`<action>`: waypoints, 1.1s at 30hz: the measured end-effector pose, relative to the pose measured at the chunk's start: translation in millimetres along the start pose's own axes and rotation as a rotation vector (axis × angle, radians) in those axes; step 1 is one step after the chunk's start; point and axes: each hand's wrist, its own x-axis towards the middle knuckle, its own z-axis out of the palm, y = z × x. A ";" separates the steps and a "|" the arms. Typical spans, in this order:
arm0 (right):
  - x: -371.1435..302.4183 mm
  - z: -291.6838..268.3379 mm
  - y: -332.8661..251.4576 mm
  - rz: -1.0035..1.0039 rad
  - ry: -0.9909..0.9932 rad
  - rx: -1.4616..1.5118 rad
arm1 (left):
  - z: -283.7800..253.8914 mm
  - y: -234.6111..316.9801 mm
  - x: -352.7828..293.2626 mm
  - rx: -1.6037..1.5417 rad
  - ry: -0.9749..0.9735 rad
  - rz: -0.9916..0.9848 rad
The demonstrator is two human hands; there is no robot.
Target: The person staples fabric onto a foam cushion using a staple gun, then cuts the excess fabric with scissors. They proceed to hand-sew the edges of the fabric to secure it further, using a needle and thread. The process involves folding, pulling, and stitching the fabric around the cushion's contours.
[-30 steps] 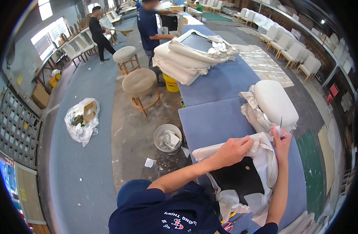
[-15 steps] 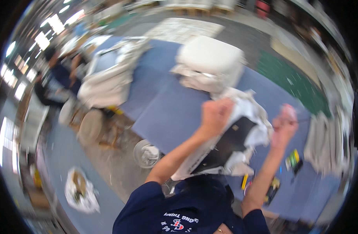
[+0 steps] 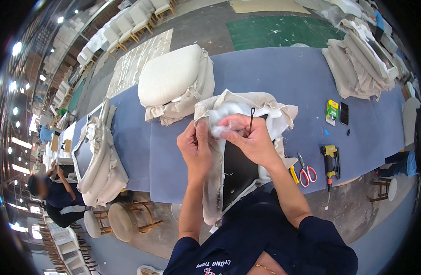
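In front of me on the blue table lies an upholstered seat pad (image 3: 213, 195), its beige fabric cover folded round a black underside panel (image 3: 238, 176). At its far left corner my left hand (image 3: 196, 149) pinches the beige cover's edge. White fluffy stuffing (image 3: 223, 112) bulges out there. My right hand (image 3: 254, 140) is closed, its fingertips on a tuft of the stuffing. Between its fingers a thin dark tool with a small eye at its tip (image 3: 252, 114) sticks up. The tool's other end is hidden in the hand.
Right of the pad lie red-handled scissors (image 3: 307, 174), a yellow-handled tool (image 3: 294, 174), a yellow-black staple gun (image 3: 329, 162), a small green-yellow box (image 3: 332, 112) and a phone (image 3: 344, 113). Stacked covered cushions (image 3: 174, 78) stand beyond. A co-worker (image 3: 59, 192) is at far left.
The view has swung to the right. My right hand has come in from the right, over to the pad's far left corner beside my left hand, and now touches the stuffing.
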 end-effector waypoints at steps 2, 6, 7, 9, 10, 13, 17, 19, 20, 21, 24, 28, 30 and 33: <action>0.4 5.7 -3.3 -0.004 -0.001 0.031 | 2.0 3.2 -1.7 -0.027 -0.024 0.001; -5.5 7.2 -15.4 -0.010 0.130 -0.177 | 8.2 13.2 -8.0 -0.061 -0.066 0.035; -8.0 7.5 -17.8 -0.024 0.175 -0.310 | 10.9 13.1 -8.6 -0.038 -0.066 0.070; -13.7 3.9 -23.1 -0.025 0.226 -0.475 | 16.3 13.6 -14.1 0.010 -0.067 0.133; -13.4 -0.3 -26.5 -0.015 0.235 -0.509 | 18.3 14.1 -14.5 0.025 -0.075 0.140; -19.1 -7.8 -53.1 0.011 0.191 -0.578 | 24.3 15.0 -13.6 0.049 -0.075 0.147; -60.0 -22.5 -69.5 -0.081 0.135 -0.568 | 27.9 17.0 -9.8 0.051 -0.076 0.149; -74.7 -34.7 -62.7 -0.133 0.134 -0.681 | 29.7 17.7 -8.9 0.056 -0.088 0.146; -77.4 -37.8 -65.3 -0.151 0.108 -0.734 | 30.2 19.7 -7.9 0.062 -0.097 0.144; -79.0 -39.3 -64.8 -0.157 0.100 -0.756 | 30.5 21.1 -8.3 0.068 -0.105 0.142; -80.6 -42.8 -64.1 -0.163 0.069 -0.818 | 32.9 23.7 -11.2 0.059 -0.113 0.145; -80.5 -45.2 -63.1 -0.150 0.053 -0.830 | 36.1 29.9 -15.1 0.075 -0.114 0.151; -79.1 -44.4 -58.5 -0.196 0.050 -0.786 | 37.3 31.5 -17.6 0.050 -0.121 0.143; -77.5 -44.5 -54.2 -0.280 0.040 -0.731 | 41.7 36.1 -22.1 0.040 -0.124 0.136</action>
